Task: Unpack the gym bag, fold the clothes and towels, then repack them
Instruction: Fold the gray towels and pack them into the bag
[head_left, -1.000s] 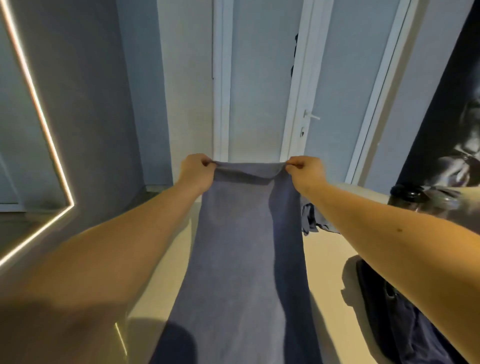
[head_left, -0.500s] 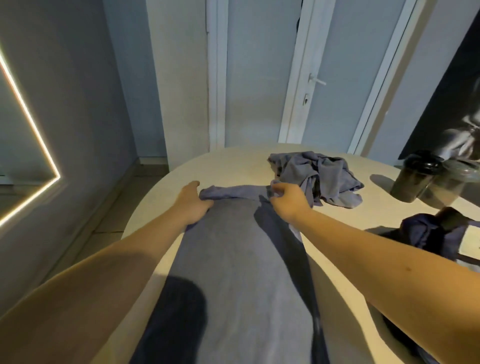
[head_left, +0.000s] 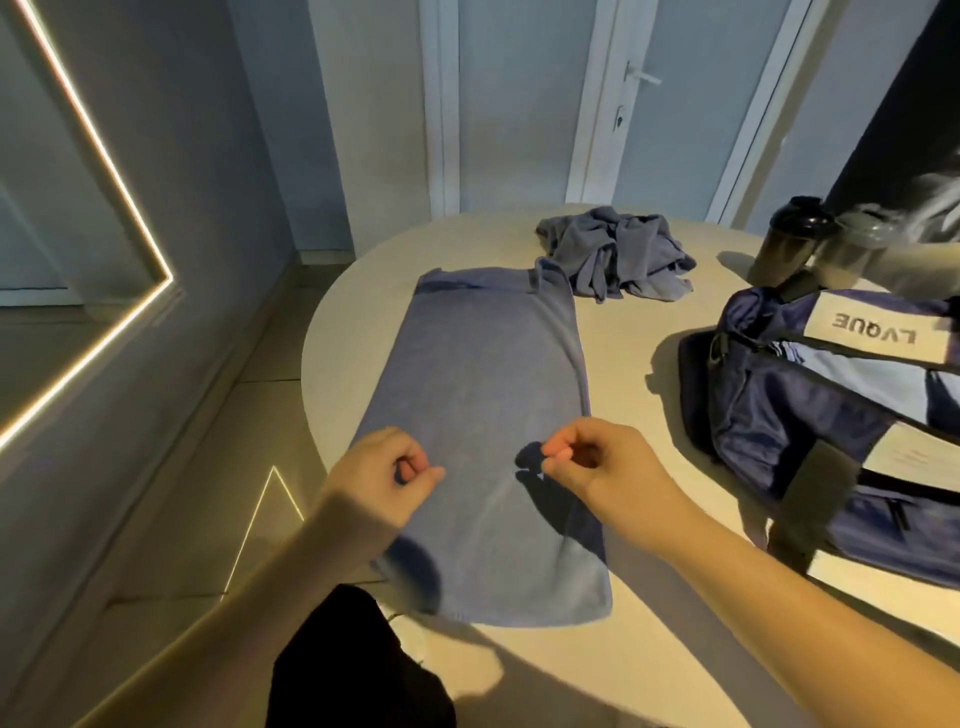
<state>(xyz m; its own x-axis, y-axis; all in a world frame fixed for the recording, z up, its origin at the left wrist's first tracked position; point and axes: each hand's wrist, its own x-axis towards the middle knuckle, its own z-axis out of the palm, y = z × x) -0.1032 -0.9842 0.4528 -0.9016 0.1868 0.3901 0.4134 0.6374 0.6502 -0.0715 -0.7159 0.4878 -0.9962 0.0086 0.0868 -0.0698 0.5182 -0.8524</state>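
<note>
Round pale table (head_left: 623, 332); blue towel (head_left: 483, 374) spread flat just beneath curled, empty fingers of left hand (head_left: 382, 470) and right hand (head_left: 597, 462).

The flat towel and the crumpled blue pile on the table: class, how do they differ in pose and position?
The flat towel lies spread in a long rectangle; the crumpled pile is bunched in a heap. The flat towel reaches the near edge of the table; the crumpled pile sits towards its far edge. Both are blue-grey cloth on the table.
</note>
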